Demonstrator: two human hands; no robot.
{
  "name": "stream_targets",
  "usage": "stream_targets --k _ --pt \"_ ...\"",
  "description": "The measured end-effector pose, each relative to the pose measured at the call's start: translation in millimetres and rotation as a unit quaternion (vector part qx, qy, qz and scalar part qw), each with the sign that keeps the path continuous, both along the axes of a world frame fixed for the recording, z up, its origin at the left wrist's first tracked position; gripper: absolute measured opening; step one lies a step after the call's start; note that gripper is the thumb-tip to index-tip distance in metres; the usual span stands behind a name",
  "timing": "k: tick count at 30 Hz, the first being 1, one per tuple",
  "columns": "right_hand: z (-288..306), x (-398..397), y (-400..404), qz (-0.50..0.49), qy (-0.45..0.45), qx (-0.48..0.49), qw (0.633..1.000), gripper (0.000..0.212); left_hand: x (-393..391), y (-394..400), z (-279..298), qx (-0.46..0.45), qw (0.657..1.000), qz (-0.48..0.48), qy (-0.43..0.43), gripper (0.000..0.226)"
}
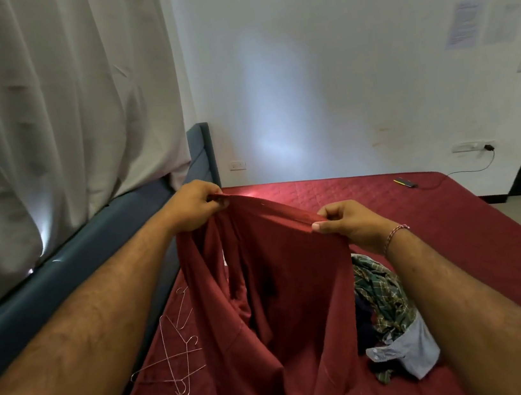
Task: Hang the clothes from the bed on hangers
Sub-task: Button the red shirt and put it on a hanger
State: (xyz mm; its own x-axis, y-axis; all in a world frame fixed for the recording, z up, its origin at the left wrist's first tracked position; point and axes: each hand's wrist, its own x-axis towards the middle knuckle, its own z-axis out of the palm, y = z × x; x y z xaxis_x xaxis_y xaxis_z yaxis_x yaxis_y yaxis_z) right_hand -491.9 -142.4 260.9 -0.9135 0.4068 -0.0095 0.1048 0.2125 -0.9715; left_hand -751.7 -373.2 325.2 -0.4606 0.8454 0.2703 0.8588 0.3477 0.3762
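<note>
Two hands (193,205) (346,225) pinching a maroon garment (286,294) above the red bed (456,220), white wall (335,69) behind.

A pale grey curtain (48,103) hung at the left, its lower edge falling behind a dark blue padded headboard (97,233). The white wall (351,67) carried two sheets of paper (465,22), a socket (237,165) low down and a power strip (468,146) with a plugged-in cable (469,170) trailing to a small dark device (406,182).
</note>
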Motion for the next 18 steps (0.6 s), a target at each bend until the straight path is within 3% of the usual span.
stream_targets --k 3,6,9,11,14,18 --pt "-5 7 6 0.024 -0.01 -0.013 1.0 0.007 -11 -6 -12 -0.017 0.999 0.031 0.018 0.022" --pt "-7 6 7 0.018 -0.011 -0.023 1.0 0.011 -18 -10 -22 -0.044 0.997 0.054 0.037 0.021" --pt "-9 -1 7 -0.028 0.004 0.011 1.0 0.007 -22 -18 -22 -0.102 0.991 0.015 -0.083 0.011" --pt "-13 -5 12 -0.073 0.021 0.021 0.997 0.001 -28 -28 -22 -0.183 0.977 -0.001 -0.108 0.038" --pt "-21 -6 24 -0.114 0.011 0.022 0.993 0.005 -45 -43 -29 -0.233 0.969 0.075 0.031 0.051" --pt "-35 -7 34 -0.132 -0.052 0.011 0.99 0.024 -66 -69 -48 -0.103 0.96 0.212 0.151 0.038"
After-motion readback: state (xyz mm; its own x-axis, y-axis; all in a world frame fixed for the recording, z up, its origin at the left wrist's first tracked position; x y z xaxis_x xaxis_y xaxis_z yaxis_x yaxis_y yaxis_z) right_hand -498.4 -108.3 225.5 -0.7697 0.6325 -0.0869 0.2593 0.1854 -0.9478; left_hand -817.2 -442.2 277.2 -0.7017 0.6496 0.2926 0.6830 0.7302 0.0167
